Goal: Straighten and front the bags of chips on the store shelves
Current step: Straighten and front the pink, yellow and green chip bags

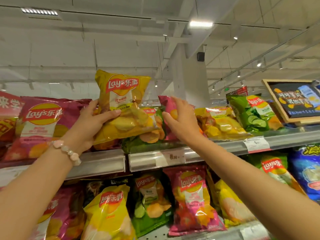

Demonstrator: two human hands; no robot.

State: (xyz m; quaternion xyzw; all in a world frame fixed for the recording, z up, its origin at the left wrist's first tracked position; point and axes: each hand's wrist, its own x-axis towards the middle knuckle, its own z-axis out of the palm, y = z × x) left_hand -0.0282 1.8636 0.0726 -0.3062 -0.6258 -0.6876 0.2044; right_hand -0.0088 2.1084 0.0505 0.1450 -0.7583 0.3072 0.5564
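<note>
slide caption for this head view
Left hand grips a yellow chip bag; right hand touches a pink one.

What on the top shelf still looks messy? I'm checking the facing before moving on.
The middle of the top shelf is jumbled. A green bag lies flat under other bags instead of standing. The left hand holds a yellow bag tilted above the pile, and the right hand touches a pink bag turned sideways.
</note>
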